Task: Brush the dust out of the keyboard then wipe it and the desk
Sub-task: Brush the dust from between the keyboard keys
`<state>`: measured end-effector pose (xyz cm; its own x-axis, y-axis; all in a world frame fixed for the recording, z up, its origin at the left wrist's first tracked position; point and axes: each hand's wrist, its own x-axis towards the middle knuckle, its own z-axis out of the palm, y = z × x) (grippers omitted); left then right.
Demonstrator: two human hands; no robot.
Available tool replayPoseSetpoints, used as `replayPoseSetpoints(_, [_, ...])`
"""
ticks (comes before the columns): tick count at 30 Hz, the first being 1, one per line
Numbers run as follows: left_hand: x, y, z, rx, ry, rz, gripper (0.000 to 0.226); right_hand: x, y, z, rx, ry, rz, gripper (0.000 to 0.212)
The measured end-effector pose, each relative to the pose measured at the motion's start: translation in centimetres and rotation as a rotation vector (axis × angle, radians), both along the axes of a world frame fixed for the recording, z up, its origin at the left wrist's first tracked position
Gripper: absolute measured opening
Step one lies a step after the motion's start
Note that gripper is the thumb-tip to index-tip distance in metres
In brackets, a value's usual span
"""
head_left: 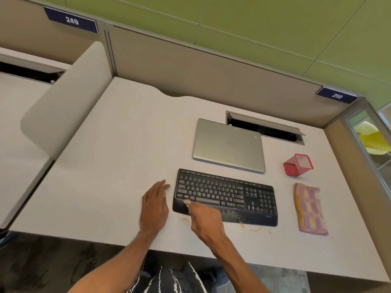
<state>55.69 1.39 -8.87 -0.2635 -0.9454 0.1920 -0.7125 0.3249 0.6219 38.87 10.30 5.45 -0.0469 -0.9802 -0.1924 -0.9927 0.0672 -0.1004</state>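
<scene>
Brushing looks to be under way rather than finished: the right hand has its fingers closed round a small brush, of which only the pale bristle tip shows, set against the bottom-left keys of the black keyboard. The left hand lies flat with straight fingers on the desk, just beside the keyboard's left end and holding nothing. The keyboard sits near the front edge of the desk, in front of a closed laptop. Pale dust speckles its palm rest, and brownish crumbs lie on the desk along its front, so I judge the first step only partly done. The folded pink and yellow cloth lies apart to the right, below a tipped red mesh holder; wiping of keyboard and desk seems not yet begun
</scene>
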Motion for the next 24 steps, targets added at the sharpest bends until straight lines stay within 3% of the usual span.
replayPoseSetpoints(3, [0.0, -0.1, -0.1, 0.001, 0.008, -0.003, 0.044, 0.0, 1.7, 0.0, 0.046, -0.028, 0.028, 0.007])
replayPoseSetpoints(5, [0.0, -0.1, -0.2, -0.003, 0.002, -0.004, 0.043, 0.0, 2.7, 0.0, 0.049, -0.028, 0.036, 0.024])
replayPoseSetpoints(7, [0.0, -0.1, -0.2, -0.01, -0.003, -0.003, 0.043, -0.3, 3.1, -0.3, -0.001, -0.021, 0.015, 0.013])
replayPoseSetpoints(12, [0.1, 0.0, -0.2, 0.009, 0.013, -0.012, 0.043, -0.6, 1.6, -0.6, -0.084, -0.024, -0.053, 0.038])
replayPoseSetpoints(21, [0.2, -0.2, -0.6, 0.021, 0.012, -0.017, 0.045, -1.5, 4.6, -1.8, 0.03, -0.014, -0.028, 0.021])
replayPoseSetpoints(24, [0.2, -0.3, -0.5, 0.026, 0.013, -0.023, 0.044, -2.0, 4.9, -1.8, -0.012, -0.065, -0.049, 0.026])
